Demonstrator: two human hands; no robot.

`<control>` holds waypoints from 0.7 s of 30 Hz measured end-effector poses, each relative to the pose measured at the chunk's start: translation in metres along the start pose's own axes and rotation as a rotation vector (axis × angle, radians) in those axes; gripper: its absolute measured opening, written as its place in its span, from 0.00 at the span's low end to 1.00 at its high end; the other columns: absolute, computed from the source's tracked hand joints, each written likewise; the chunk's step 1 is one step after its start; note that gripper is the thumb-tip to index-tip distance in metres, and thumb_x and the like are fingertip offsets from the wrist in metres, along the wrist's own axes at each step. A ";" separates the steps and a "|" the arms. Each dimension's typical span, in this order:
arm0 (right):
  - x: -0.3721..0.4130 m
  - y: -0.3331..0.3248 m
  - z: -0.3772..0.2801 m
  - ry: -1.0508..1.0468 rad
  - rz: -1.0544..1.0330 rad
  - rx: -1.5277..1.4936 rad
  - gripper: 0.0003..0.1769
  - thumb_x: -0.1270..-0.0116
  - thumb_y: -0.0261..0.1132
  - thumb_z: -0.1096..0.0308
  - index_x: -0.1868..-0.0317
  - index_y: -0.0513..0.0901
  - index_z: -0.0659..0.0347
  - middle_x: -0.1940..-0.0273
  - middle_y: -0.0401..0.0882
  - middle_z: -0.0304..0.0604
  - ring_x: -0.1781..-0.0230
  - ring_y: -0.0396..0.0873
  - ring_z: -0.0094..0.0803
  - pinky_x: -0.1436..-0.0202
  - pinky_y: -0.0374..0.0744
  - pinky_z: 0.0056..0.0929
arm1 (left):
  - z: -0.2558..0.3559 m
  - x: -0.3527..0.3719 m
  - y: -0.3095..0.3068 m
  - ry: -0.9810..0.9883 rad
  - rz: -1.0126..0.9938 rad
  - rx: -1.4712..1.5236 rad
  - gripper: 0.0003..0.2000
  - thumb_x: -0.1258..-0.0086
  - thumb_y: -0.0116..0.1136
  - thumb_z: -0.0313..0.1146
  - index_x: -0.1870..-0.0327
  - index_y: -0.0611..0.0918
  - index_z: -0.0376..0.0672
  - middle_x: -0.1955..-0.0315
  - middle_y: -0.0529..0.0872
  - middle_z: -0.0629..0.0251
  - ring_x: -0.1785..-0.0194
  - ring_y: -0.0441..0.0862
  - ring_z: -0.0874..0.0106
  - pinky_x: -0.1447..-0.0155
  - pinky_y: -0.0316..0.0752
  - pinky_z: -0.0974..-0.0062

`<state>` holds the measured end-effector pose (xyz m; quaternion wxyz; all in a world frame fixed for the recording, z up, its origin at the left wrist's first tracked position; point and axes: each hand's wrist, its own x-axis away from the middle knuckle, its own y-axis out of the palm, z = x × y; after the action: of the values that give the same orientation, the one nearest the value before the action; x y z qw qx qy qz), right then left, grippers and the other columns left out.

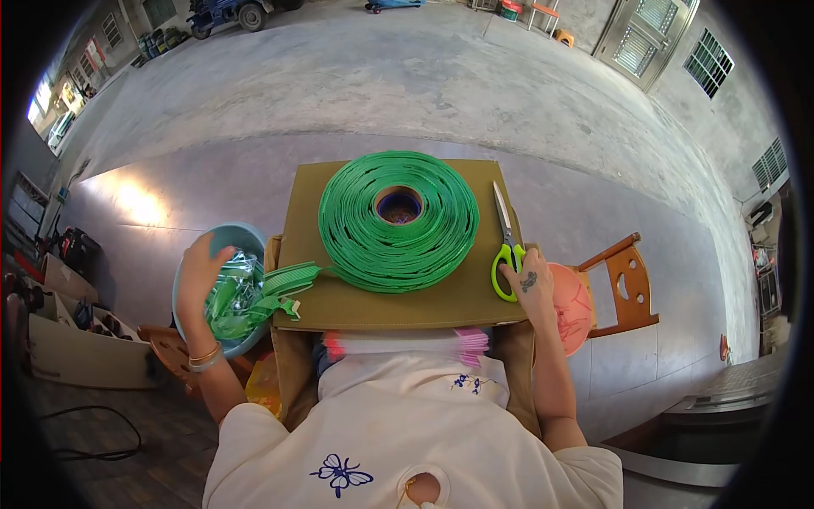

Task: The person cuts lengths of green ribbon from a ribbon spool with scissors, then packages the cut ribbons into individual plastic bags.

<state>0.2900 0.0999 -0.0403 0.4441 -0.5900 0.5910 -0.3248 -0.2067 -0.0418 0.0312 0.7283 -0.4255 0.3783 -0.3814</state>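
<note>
Left grip [202,270] in bowl [236,228] | right grip [530,284] touching scissors [506,243] | green ribbon roll [356,242]

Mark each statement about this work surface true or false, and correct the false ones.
1. The roll of green ribbon lies flat on the cardboard sheet. True.
2. The scissors have red handles. False: the handles are green.
3. The left hand reaches into the light blue bowl. True.
4. The scissors lie to the left of the roll. False: they lie to its right, with the right hand at their handles.
5. The bowl holds nothing. False: it holds cut green ribbon pieces.
</note>
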 end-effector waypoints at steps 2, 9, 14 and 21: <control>0.000 0.000 -0.001 0.000 0.002 0.005 0.24 0.47 0.69 0.59 0.62 0.70 0.70 0.62 0.75 0.59 0.62 0.76 0.54 0.61 0.75 0.43 | 0.040 -0.001 0.014 0.009 -0.232 0.206 0.25 0.43 0.64 0.41 0.51 0.76 0.29 0.58 0.81 0.44 0.53 0.78 0.51 0.49 0.72 0.64; 0.001 -0.001 -0.002 0.012 0.015 -0.008 0.24 0.48 0.70 0.58 0.63 0.70 0.69 0.63 0.75 0.58 0.62 0.76 0.54 0.61 0.75 0.43 | 0.117 0.025 0.080 0.596 -0.424 0.141 0.20 0.48 0.67 0.43 0.62 0.81 0.34 0.71 0.82 0.49 0.65 0.80 0.56 0.59 0.74 0.64; 0.001 0.002 0.000 0.036 0.017 0.005 0.24 0.48 0.70 0.58 0.63 0.71 0.69 0.63 0.75 0.58 0.61 0.77 0.53 0.61 0.76 0.42 | 0.148 0.051 0.086 0.650 -0.457 0.090 0.12 0.46 0.63 0.38 0.69 0.82 0.38 0.75 0.82 0.53 0.68 0.79 0.54 0.64 0.72 0.62; 0.001 0.006 0.002 0.021 0.055 0.019 0.24 0.47 0.69 0.58 0.62 0.70 0.70 0.61 0.75 0.57 0.62 0.76 0.53 0.62 0.74 0.43 | 0.116 0.041 0.068 0.466 -0.526 0.040 0.08 0.48 0.64 0.33 0.76 0.81 0.38 0.78 0.80 0.51 0.68 0.78 0.53 0.63 0.72 0.59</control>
<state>0.2893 0.0999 -0.0465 0.4521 -0.5659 0.6085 -0.3242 -0.0722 -0.0161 0.0005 0.5075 -0.3956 0.4043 -0.6500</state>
